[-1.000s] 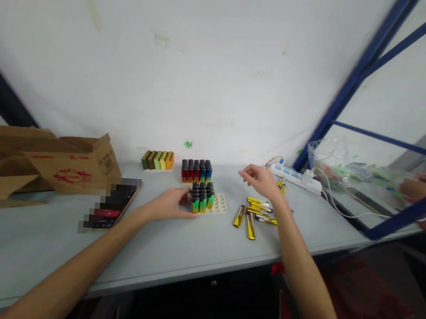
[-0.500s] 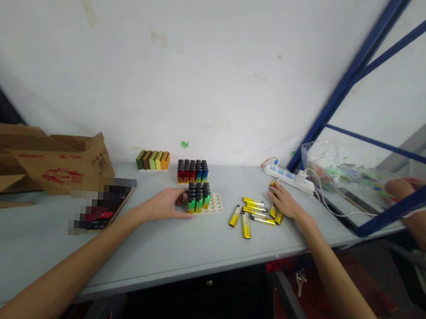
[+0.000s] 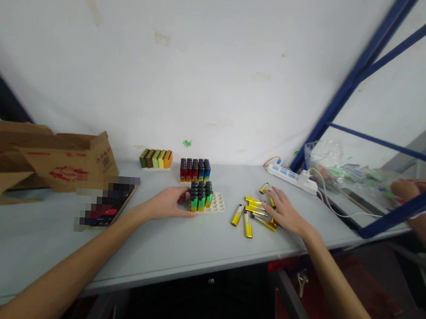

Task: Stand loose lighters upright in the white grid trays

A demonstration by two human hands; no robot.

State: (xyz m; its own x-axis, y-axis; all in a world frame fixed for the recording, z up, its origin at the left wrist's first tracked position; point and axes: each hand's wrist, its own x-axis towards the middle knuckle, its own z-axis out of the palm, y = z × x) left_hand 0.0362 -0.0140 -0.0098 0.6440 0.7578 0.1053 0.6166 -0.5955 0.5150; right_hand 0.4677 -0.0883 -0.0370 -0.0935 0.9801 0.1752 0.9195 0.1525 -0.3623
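My left hand grips the left end of a white tray, its thumb along the front and its fingers curled at the side. Upright green-and-yellow lighters with black tops fill the left part of that tray, and bare holes show on its right. My right hand is spread, palm down, over the right side of a loose pile of yellow lighters. Its fingertips touch or hover just above them, and some lighters are partly hidden under it. Two more yellow lighters lie at the pile's front left.
Behind stand a tray of red and blue lighters and one of yellow, green and brown lighters. A cardboard box and a phone are left. Right are a power strip, a blue frame and another person's arm.
My right hand has drawn slightly nearer and its fingers have spread. The yellow lighters under it have shifted, and one at the back is uncovered. My left hand stays at the tray.
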